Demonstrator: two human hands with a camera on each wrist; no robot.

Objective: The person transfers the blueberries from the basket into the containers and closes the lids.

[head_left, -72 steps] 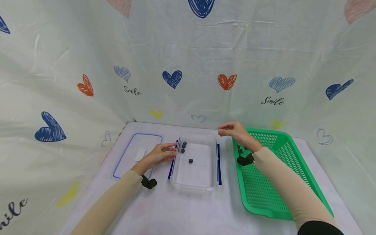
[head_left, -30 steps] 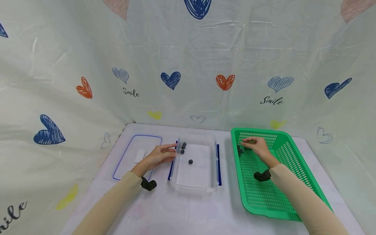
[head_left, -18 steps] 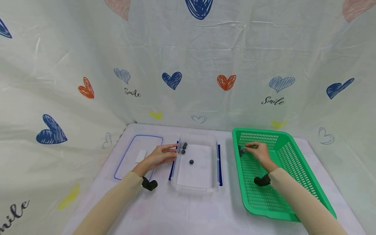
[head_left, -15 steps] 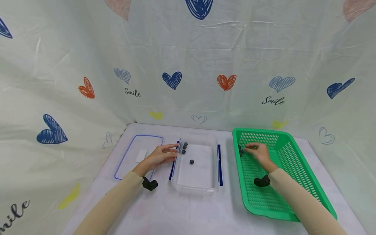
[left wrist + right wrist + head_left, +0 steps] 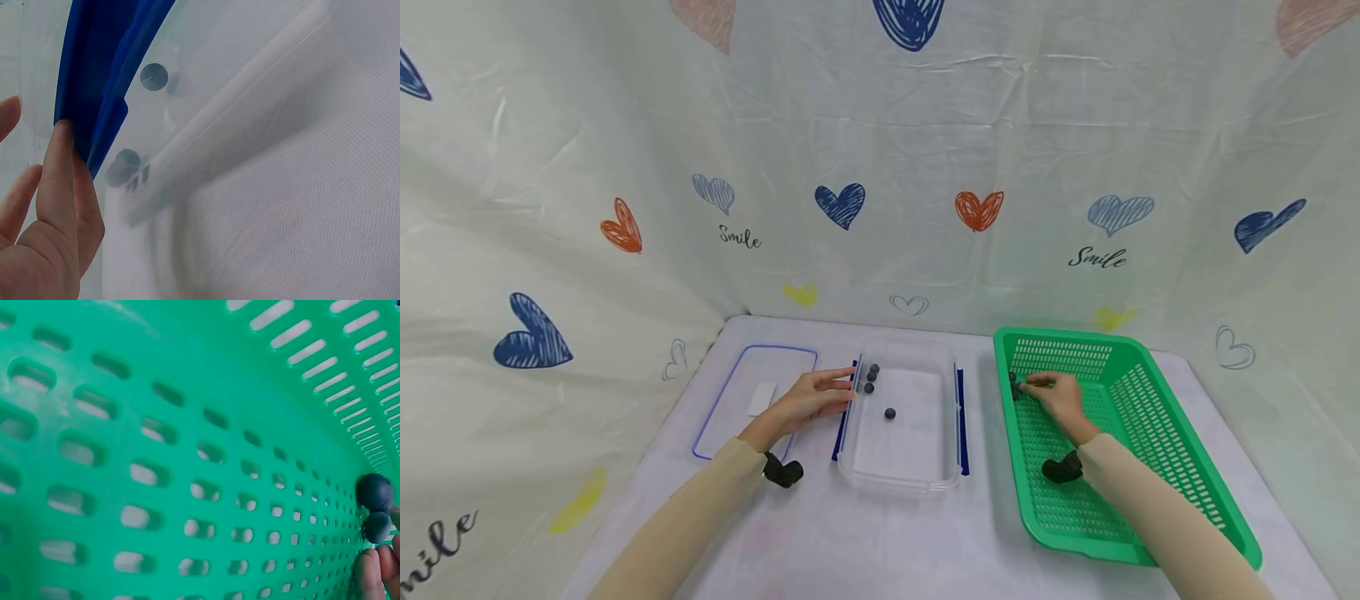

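Note:
In the head view my right hand (image 5: pixel 1058 396) reaches into the green basket (image 5: pixel 1024 500), its thumb and fingertips round a small dark blueberry by the left wall. The right wrist view shows two blueberries (image 5: pixel 375 492) touching there, the lower one between my thumb and fingertips. My left hand (image 5: pixel 805 400) stretches its fingers against the left side of a clear plastic box (image 5: pixel 895 483). Up close, those fingers (image 5: pixel 59 181) touch the box's blue side clip (image 5: pixel 100 69). Several blueberries (image 5: pixel 890 413) lie inside the box, most along its left wall.
A clear lid (image 5: pixel 778 358) with a blue edge lies flat to the left of the box, under my left forearm. Another blue clip (image 5: pixel 962 421) hangs along the box's right side. A pale curtain (image 5: pixel 910 150) printed with hearts rises behind the white-covered table (image 5: pixel 880 550).
My right hand has moved from over the gap by the box into the basket, then slightly toward its left wall and down to the blueberries. My left hand stays at the box.

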